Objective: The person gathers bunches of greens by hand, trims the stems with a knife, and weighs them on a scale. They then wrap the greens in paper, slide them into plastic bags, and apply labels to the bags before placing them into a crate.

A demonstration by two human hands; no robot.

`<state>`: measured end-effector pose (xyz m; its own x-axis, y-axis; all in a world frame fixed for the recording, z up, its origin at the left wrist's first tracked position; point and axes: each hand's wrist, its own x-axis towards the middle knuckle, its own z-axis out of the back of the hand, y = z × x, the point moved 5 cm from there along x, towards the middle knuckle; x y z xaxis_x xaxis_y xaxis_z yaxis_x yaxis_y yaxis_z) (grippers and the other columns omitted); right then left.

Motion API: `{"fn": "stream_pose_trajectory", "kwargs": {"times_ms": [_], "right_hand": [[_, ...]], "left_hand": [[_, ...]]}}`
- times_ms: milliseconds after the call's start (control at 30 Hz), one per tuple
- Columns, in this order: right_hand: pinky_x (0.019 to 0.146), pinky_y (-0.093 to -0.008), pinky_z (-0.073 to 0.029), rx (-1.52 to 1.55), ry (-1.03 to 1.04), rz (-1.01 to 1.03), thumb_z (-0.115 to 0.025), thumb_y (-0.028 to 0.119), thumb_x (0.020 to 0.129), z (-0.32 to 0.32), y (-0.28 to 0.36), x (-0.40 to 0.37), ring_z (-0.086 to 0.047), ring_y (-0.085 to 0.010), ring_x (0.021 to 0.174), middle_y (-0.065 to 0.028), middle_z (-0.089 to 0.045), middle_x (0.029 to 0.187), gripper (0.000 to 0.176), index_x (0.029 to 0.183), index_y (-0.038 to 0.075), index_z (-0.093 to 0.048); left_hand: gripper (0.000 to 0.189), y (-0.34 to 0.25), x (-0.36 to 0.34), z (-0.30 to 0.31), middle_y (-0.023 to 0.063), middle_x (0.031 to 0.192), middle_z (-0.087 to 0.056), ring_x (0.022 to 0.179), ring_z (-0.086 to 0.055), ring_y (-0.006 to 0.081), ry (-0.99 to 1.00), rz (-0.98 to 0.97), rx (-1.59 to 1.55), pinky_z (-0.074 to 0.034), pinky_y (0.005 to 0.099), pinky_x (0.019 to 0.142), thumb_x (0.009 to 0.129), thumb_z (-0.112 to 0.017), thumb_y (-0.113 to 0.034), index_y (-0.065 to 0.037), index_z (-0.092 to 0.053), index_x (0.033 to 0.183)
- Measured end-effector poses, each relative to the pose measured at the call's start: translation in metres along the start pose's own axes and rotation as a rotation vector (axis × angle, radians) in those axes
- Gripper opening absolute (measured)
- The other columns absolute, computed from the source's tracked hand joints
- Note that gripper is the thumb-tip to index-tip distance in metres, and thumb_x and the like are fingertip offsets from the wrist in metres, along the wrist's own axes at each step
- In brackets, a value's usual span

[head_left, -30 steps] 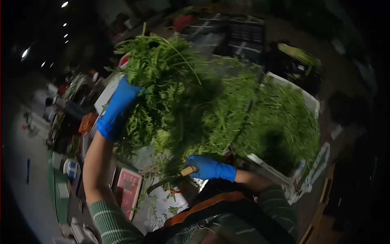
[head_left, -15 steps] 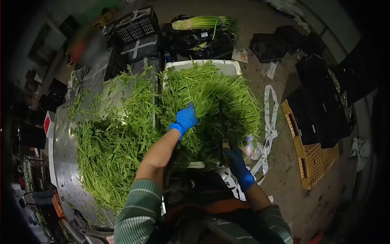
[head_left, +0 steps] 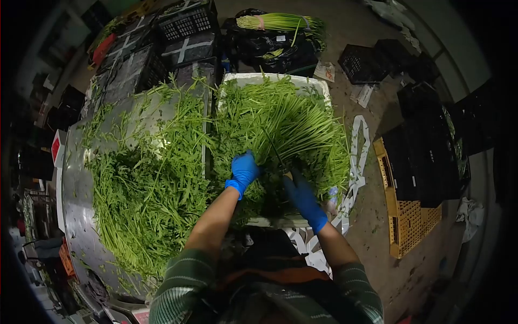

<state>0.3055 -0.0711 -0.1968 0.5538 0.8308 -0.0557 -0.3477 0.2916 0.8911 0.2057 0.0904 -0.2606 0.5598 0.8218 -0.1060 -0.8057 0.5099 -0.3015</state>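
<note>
My left hand [head_left: 244,169], in a blue glove, is closed at the near left side of a bunch of leafy green stalks [head_left: 302,124] in a white box [head_left: 318,83]. Its fingertips go out of sight among the leaves. My right hand [head_left: 302,197], also gloved in blue, is wrapped round the handle of a dark knife [head_left: 276,151]. The thin blade points forward and a little left, over the greens. Cut stalk ends fan out toward the right side of the box.
A metal table [head_left: 78,189] with a large heap of greens [head_left: 156,189] stands at the left. Black crates [head_left: 186,24] and a bundle of long green stems [head_left: 275,21] lie beyond. At the right are a yellow pallet [head_left: 413,221] and white strapping [head_left: 359,151].
My right hand has moved forward and left with the knife, whose blade now tilts left. My left hand has shifted slightly down and left. The view has shifted a little.
</note>
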Motion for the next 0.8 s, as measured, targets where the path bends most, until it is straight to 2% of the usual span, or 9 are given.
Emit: {"fn": "stream_pose_trajectory", "kwargs": {"times_ms": [33, 133, 267, 500, 567, 633, 700, 767, 800], "right_hand": [[0.071, -0.0374, -0.044, -0.135, 0.003, 0.058, -0.051, 0.027, 0.080, -0.002, 0.004, 0.002, -0.054, -0.0347, 0.084, -0.0214, -0.055, 0.092, 0.036, 0.103, 0.000, -0.049], [0.063, -0.0403, -0.045, -0.304, 0.022, 0.128, -0.050, 0.028, 0.080, -0.004, 0.023, 0.005, -0.055, -0.0363, 0.077, -0.0203, -0.056, 0.085, 0.032, 0.099, 0.002, -0.050], [0.059, -0.0427, -0.044, -0.441, 0.078, 0.030, -0.050, 0.030, 0.079, -0.013, 0.009, 0.014, -0.055, -0.0368, 0.073, -0.0196, -0.057, 0.080, 0.029, 0.093, 0.004, -0.050], [0.061, -0.0443, -0.043, -0.453, 0.164, 0.042, -0.045, 0.034, 0.080, -0.044, -0.013, 0.072, -0.054, -0.0391, 0.072, -0.0213, -0.056, 0.080, 0.035, 0.089, 0.001, -0.052], [0.064, -0.0444, -0.044, -0.344, 0.233, -0.033, -0.045, 0.034, 0.080, -0.056, -0.024, 0.083, -0.054, -0.0389, 0.073, -0.0235, -0.056, 0.080, 0.036, 0.086, 0.001, -0.055], [0.067, -0.0427, -0.044, -0.301, 0.398, -0.181, -0.045, 0.038, 0.080, -0.049, -0.047, 0.036, -0.053, -0.0398, 0.076, -0.0241, -0.056, 0.083, 0.040, 0.089, 0.001, -0.055], [0.068, -0.0405, -0.044, -0.256, 0.357, -0.140, -0.044, 0.041, 0.079, -0.039, -0.077, -0.024, -0.054, -0.0388, 0.078, -0.0226, -0.057, 0.082, 0.043, 0.088, 0.001, -0.057], [0.067, -0.0406, -0.044, -0.443, 0.344, -0.277, -0.044, 0.043, 0.079, -0.044, -0.092, -0.033, -0.055, -0.0377, 0.077, -0.0204, -0.058, 0.082, 0.044, 0.086, 0.003, -0.058], [0.067, -0.0406, -0.044, -0.434, 0.335, -0.259, -0.044, 0.043, 0.079, -0.042, -0.081, -0.027, -0.055, -0.0377, 0.077, -0.0204, -0.058, 0.082, 0.044, 0.086, 0.003, -0.058]], "left_hand": [[0.048, 0.002, 0.003, -0.002, 0.0119, 0.071, -0.060, 0.067, -0.059, 0.0282, 0.098, 0.023, -0.047, -0.043, 0.0396, 0.074, 0.054, -0.070, -0.036, -0.004, -0.052, 0.086], [0.035, -0.012, 0.004, 0.025, 0.0116, 0.065, -0.060, 0.060, -0.059, 0.0301, 0.086, -0.073, 0.025, -0.045, 0.0398, 0.062, 0.056, -0.068, -0.032, -0.007, -0.056, 0.077], [0.028, -0.019, 0.006, 0.039, 0.0117, 0.066, -0.061, 0.061, -0.059, 0.0279, 0.086, -0.070, 0.097, -0.043, 0.0374, 0.062, 0.057, -0.065, -0.027, -0.007, -0.057, 0.076], [0.015, -0.021, 0.006, 0.039, 0.0115, 0.059, -0.058, 0.056, -0.058, 0.0269, -0.036, -0.173, 0.236, -0.041, 0.0358, 0.062, 0.059, -0.060, -0.018, -0.007, -0.055, 0.068], [0.015, -0.017, 0.019, 0.048, 0.0124, 0.058, -0.058, 0.055, -0.058, 0.0271, -0.101, -0.285, 0.285, -0.042, 0.0364, 0.059, 0.059, -0.060, -0.017, -0.007, -0.054, 0.068], [0.014, -0.005, 0.035, 0.070, 0.0120, 0.059, -0.058, 0.056, -0.058, 0.0285, -0.167, -0.273, 0.328, -0.044, 0.0368, 0.056, 0.059, -0.060, -0.016, -0.006, -0.055, 0.068], [0.021, 0.009, 0.052, 0.146, 0.0144, 0.063, -0.059, 0.059, -0.059, 0.0314, -0.267, -0.047, 0.126, -0.046, 0.0375, 0.057, 0.060, -0.062, -0.019, -0.005, -0.058, 0.075], [0.027, 0.027, 0.065, 0.189, 0.0152, 0.073, -0.061, 0.068, -0.060, 0.0273, -0.014, 0.009, -0.213, -0.048, 0.0358, 0.064, 0.065, -0.063, -0.018, -0.002, -0.058, 0.085], [0.028, 0.030, 0.061, 0.196, 0.0146, 0.080, -0.061, 0.072, -0.060, 0.0241, 0.028, -0.171, -0.503, -0.047, 0.0339, 0.066, 0.067, -0.063, -0.016, -0.001, -0.057, 0.091]]}}
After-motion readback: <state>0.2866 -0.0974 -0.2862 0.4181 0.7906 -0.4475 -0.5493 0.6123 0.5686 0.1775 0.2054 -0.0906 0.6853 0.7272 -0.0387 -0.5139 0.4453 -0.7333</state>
